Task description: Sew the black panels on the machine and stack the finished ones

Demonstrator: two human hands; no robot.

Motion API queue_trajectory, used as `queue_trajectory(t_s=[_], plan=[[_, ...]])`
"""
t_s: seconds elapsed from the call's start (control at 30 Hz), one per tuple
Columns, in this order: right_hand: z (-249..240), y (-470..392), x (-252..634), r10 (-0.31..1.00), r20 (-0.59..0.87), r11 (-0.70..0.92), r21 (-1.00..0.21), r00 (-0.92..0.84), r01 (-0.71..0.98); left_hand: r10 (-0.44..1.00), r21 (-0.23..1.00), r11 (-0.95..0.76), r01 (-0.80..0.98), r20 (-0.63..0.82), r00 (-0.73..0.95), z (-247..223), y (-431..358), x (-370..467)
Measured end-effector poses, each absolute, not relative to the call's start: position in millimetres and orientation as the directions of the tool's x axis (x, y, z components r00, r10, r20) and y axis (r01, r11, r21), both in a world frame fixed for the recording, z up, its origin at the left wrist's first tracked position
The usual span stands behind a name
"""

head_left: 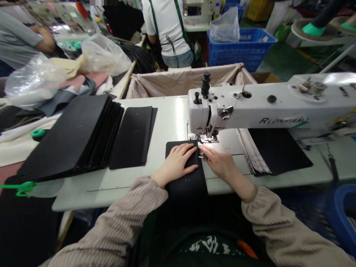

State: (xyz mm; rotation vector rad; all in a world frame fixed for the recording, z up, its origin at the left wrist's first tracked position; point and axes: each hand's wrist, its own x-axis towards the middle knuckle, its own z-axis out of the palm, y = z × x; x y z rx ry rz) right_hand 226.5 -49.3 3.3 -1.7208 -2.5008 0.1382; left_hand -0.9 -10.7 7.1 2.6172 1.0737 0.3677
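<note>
A black sheet-like panel (183, 185) lies under the head of a white sewing machine (239, 107) and hangs over the table's front edge toward my lap. My left hand (178, 163) rests flat on the panel, fingers spread and thumb apart. At the panel's right edge, just in front of the lit presser foot (208, 138), my right hand (218, 161) has its fingers close together, fingertips on the edge. Its thumb is hidden. A small metal guide (200, 156) shows beside those fingers.
To the left stand a thick stack of black panels (66, 129) and a smaller black pile (132, 137). More panels with pale edges (278, 152) lie under the machine arm. Behind the table (175, 115) are a cloth-lined bin (164, 83), a blue crate (236, 52) and a seated co-worker (171, 33).
</note>
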Motion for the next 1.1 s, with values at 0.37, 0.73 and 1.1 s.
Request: queue_trajectory(t_s=[0.37,0.73,1.1], plan=[[0.4,-46.0,227.3,0.939,0.035,0.344,-0.131,-0.343,0.93,0.712,0.425,-0.671,0.608,0.141,0.688,2.2,-5.6,9.1],[1.6,-45.2,226.4,0.933,0.035,0.36,-0.103,-0.358,0.927,0.699,0.423,-0.683,0.596,0.14,0.701,3.8,-2.9,8.0],[-0.3,-44.8,225.5,0.939,0.035,0.345,-0.087,-0.343,0.935,0.692,0.422,-0.691,0.587,0.15,0.706,0.5,0.2,6.7]])
